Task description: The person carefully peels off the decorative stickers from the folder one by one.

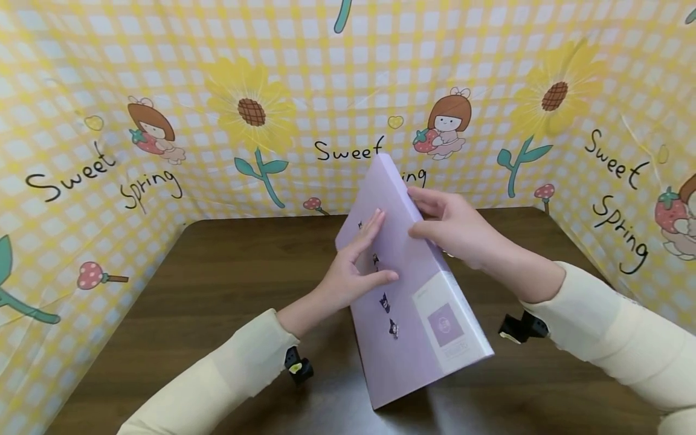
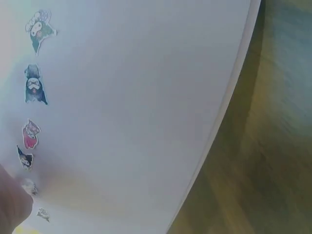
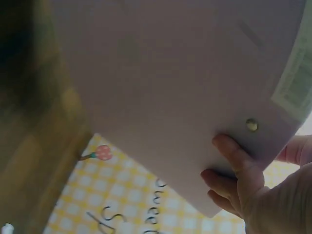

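Note:
A lilac binder point(image 1: 405, 368) stands tilted above the tabletop, its spine turned to the right. Small cartoon stickers point(image 1: 385, 302) run in a line along its front cover, and a paper label point(image 1: 473, 344) wraps its lower spine. My left hand point(image 1: 350, 269) lies on the cover with fingers straight and thumb spread. Across the upper spine, my right hand point(image 1: 462, 232) grips the binder, thumb on the front side. In the right wrist view, its fingers point(image 3: 234, 156) press the back cover near a metal rivet point(image 3: 251, 125). The binder's inside is hidden.
Beneath is a dark wooden table point(image 1: 234, 272). A yellow checked cloth point(image 1: 337, 66) with flowers and lettering encloses the back and both sides. A black strap-mounted device point(image 1: 299, 365) hangs at the left wrist, another point(image 1: 523, 327) at the right.

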A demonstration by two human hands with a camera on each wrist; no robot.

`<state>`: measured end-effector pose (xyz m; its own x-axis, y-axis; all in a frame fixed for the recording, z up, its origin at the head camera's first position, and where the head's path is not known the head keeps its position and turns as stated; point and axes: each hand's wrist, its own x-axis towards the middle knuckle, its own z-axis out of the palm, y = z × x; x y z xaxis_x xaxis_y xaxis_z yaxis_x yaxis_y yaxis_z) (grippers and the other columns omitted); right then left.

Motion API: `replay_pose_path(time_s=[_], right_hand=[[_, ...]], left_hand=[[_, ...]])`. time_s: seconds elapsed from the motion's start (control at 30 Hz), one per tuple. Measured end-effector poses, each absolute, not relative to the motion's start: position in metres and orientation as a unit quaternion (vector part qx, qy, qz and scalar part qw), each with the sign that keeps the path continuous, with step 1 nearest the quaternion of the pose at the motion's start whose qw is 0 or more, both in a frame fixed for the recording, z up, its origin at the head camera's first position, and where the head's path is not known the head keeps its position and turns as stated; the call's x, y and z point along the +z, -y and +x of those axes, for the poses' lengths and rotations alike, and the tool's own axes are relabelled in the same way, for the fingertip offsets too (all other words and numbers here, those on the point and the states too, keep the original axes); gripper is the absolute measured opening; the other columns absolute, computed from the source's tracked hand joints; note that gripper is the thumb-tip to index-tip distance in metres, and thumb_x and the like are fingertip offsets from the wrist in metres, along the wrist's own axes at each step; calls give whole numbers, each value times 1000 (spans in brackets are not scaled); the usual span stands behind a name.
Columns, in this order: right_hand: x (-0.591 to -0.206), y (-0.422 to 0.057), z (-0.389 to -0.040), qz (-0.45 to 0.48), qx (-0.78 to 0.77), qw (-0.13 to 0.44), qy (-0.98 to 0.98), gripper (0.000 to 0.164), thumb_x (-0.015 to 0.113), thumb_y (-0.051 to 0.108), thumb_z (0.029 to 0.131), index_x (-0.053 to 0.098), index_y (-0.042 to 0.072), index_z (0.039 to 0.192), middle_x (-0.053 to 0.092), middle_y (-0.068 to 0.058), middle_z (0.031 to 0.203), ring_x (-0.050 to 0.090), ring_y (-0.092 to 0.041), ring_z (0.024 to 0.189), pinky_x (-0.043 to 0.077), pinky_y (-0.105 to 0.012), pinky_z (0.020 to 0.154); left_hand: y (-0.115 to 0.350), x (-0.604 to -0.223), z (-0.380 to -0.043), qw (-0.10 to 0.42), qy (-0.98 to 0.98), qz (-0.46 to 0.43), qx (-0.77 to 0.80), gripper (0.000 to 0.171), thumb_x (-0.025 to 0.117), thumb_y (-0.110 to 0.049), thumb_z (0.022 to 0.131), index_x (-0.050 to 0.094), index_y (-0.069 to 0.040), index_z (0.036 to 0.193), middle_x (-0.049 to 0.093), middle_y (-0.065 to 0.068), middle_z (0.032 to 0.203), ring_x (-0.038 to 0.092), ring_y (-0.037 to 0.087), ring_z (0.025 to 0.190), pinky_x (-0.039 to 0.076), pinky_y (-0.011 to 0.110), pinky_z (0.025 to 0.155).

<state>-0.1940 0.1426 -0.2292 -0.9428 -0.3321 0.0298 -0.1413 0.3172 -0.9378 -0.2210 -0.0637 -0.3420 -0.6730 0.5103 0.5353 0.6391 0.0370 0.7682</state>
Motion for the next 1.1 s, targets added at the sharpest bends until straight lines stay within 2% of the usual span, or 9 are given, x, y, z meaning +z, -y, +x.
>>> replay_pose_path(time_s=[0.17, 0.33, 0.43, 0.53, 0.63, 0.73, 0.93, 1.1], right_hand=[[-252, -150, -199, -114, -596, 100, -789, 67, 55, -4, 90, 29, 1, 151, 37, -16, 151, 52, -35, 122, 54, -46, 81], [-278, -153, -200, -89, -650, 120, -745, 67, 53, -5, 91, 26, 0, 152, 31, -16, 154, 48, -36, 126, 54, -44, 81], [-291, -156, -200, -76, -682, 120, -717, 66, 52, -4, 93, 25, 2, 153, 29, -17, 155, 50, -31, 124, 55, -40, 81], [-304, -160, -200, -74, -717, 117, -683, 66, 50, -5, 93, 23, 1, 153, 29, -19, 154, 58, -22, 112, 56, -35, 78], [-316, -163, -200, -82, -756, 119, -639, 68, 49, -8, 93, 21, 1, 154, 28, -22, 154, 64, -14, 100, 56, -30, 75], [-329, -164, -201, -94, -786, 124, -598, 69, 46, -11, 92, 19, 2, 154, 32, -21, 150, 65, -12, 94, 56, -27, 73], [-351, -165, -204, -105, -814, 126, -558, 69, 44, -13, 92, 17, 0, 154, 48, -8, 127, 65, -12, 90, 55, -26, 73], [-367, -166, -205, -102, -830, 132, -532, 70, 42, -13, 93, 14, 2, 155, 46, -6, 127, 65, -12, 89, 55, -26, 74]], left_hand=[[71, -351, -223, 45, 738, -407, -536, 90, 77, -10, 84, 23, -18, 156, 13, -3, 161, 10, 11, 146, 12, 35, 116], [83, -359, -220, 33, 757, -389, -524, 86, 76, -7, 84, 27, -14, 155, 20, 0, 160, 15, 11, 145, 14, 34, 115], [92, -358, -213, 31, 764, -366, -530, 82, 76, -4, 83, 31, -5, 152, 25, 7, 158, 18, 18, 145, 16, 35, 115], [102, -362, -209, 35, 771, -336, -539, 79, 76, 0, 82, 34, 2, 148, 28, 16, 156, 22, 25, 145, 18, 37, 114], [115, -382, -216, 48, 783, -301, -542, 79, 78, -4, 82, 36, -1, 149, 31, 15, 155, 25, 23, 143, 21, 35, 114], [128, -406, -227, 58, 795, -259, -546, 81, 80, -11, 81, 37, -5, 149, 31, 11, 156, 25, 20, 143, 23, 36, 113], [149, -426, -234, 71, 823, -146, -544, 81, 81, -24, 81, 40, -9, 149, 32, 13, 154, 31, 26, 140, 30, 41, 110], [159, -432, -238, 45, 804, -79, -587, 80, 79, -17, 83, 36, -6, 150, 39, 16, 150, 42, 32, 133, 39, 48, 103]])
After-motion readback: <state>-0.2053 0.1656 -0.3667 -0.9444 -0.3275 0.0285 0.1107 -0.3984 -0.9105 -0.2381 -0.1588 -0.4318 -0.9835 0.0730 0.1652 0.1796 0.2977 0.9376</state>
